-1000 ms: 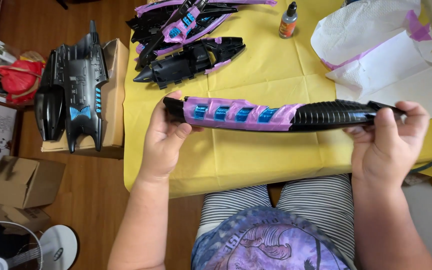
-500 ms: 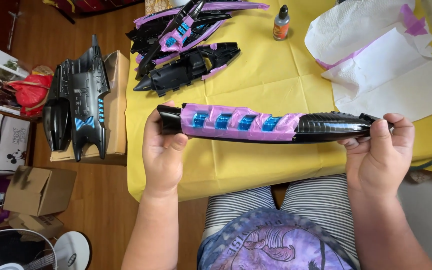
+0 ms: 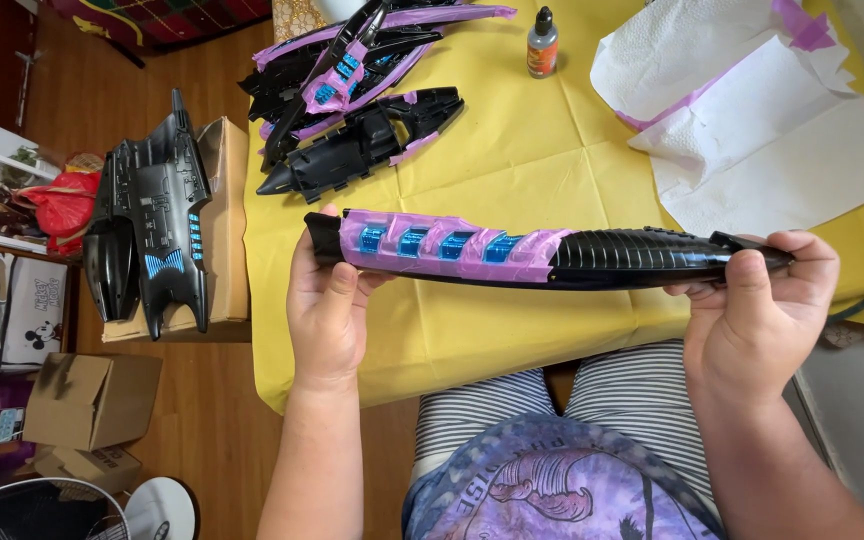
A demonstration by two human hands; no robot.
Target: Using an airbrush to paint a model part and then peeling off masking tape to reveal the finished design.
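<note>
The person sits at the desk [image 3: 512, 330], which is covered in a yellow cloth, and holds a long black model part [image 3: 552, 258] level above its near edge, over their lap. The left hand [image 3: 327, 310] has a closed grip on the blunt end, thumb lying on the near side just below the purple masking tape [image 3: 442, 245] that wraps that half and leaves small blue panels showing. The right hand [image 3: 757, 310] has a closed grip on the tapered, ribbed end, with the fingers curled over the top. Further back on the desk lies a pile of black and purple taped parts [image 3: 362, 90], a small dropper bottle [image 3: 542, 42] standing upright near them, and white paper towels [image 3: 752, 110] to the right. Off the desk's left side, a black vehicle shell [image 3: 152, 235] rests on a cardboard box [image 3: 224, 230].
</note>
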